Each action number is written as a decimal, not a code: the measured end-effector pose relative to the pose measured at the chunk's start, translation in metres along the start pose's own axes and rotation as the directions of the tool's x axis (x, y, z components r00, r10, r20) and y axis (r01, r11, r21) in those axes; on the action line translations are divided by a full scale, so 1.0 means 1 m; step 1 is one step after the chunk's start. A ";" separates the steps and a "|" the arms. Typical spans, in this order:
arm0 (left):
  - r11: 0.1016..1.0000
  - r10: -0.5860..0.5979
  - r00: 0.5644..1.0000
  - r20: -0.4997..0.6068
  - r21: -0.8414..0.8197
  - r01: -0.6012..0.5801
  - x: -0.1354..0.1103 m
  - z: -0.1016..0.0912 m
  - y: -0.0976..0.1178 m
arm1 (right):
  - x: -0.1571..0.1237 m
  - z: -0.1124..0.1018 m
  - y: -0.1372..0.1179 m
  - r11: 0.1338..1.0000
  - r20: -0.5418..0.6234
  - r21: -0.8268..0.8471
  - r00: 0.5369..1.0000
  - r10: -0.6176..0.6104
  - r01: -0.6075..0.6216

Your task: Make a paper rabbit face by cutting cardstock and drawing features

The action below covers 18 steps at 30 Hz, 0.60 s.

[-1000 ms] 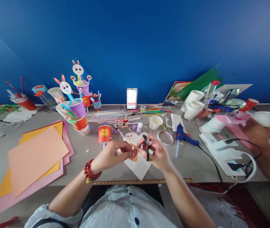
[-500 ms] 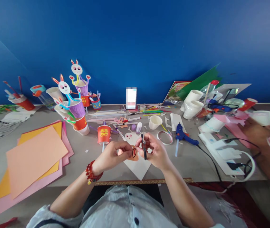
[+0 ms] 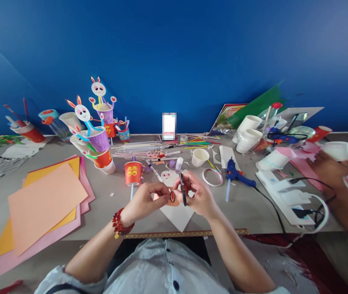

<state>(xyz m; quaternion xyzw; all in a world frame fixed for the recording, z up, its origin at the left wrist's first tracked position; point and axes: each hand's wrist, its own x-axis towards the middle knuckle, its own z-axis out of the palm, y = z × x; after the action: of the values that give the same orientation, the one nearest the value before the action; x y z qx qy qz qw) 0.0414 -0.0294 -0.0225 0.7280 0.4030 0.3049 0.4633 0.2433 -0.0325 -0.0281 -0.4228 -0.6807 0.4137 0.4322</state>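
Note:
My left hand [image 3: 148,201] pinches a small paper ear [image 3: 172,197] with a red middle and a dark outline. Black-handled scissors [image 3: 183,192] sit in the fingers of my right hand [image 3: 201,196], whose thumb and fingertip come up to the ear's edge. Under both hands lies a white paper sheet [image 3: 180,220], with a piece of orange paper [image 3: 174,202] over it. A white paper rabbit face [image 3: 166,175] with pink cheeks rests just beyond my fingers. Whether my right fingertips grip the ear cannot be made out.
A red paper cup [image 3: 133,173] stands left of my hands. To the right are a tape roll [image 3: 212,177], a blue glue gun [image 3: 238,175] and a white power strip [image 3: 284,204] with cables. Coloured paper [image 3: 48,204] is stacked at left. Another person's hand [image 3: 329,169] is at far right.
My right hand and the scissors have shifted slightly left, and the scissors have tilted a little. The paper ear stays between my hands, almost in the same place.

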 end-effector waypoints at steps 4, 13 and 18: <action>0.988 -0.025 0.996 -0.089 -0.157 0.011 -0.001 0.003 -0.006 | -0.007 0.001 0.003 0.985 -0.158 0.175 0.987 0.020 0.008; 0.912 -0.113 0.898 -0.426 -0.403 -0.076 0.005 0.014 -0.010 | -0.084 0.039 0.030 0.869 0.133 0.400 0.957 0.259 -0.291; 0.886 -0.124 0.879 -0.461 -0.450 -0.111 0.008 0.024 -0.011 | -0.088 0.053 0.034 0.796 0.188 0.464 0.921 0.340 -0.388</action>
<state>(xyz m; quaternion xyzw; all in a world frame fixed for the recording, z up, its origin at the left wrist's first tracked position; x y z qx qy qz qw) 0.0621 -0.0300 -0.0412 0.4968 0.4225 0.5601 0.5109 0.2244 -0.1152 -0.0958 -0.4012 -0.4779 0.6683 0.4050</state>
